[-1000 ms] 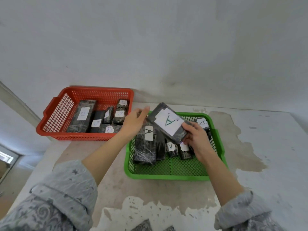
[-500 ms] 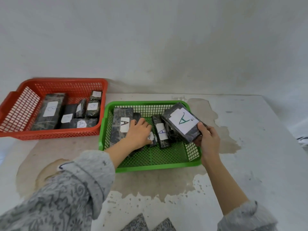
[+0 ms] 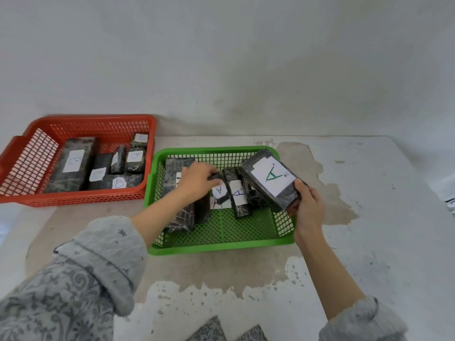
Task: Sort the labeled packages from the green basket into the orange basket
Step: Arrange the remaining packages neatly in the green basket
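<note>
The green basket [image 3: 221,244] stands in the middle of the table and holds several dark wrapped packages with white "A" labels. My right hand [image 3: 307,207] grips a large dark package [image 3: 270,179] marked "A", tilted over the basket's right rim. My left hand [image 3: 199,179] reaches into the basket, its fingers closed around a small dark package [image 3: 220,190] with an "A" label. The orange basket [image 3: 73,198] sits to the left and holds several dark packages, one with a clear "B" label [image 3: 119,183].
A pale wall rises just behind both baskets. The table top [image 3: 369,242] is worn, with peeling white paint and brown patches. Patterned grey fabric [image 3: 221,332] shows at the bottom edge.
My left hand has dropped from the large package into the green basket and closed on a small package. My right hand has carried the large "A" package rightward, over the basket's right rim.
</note>
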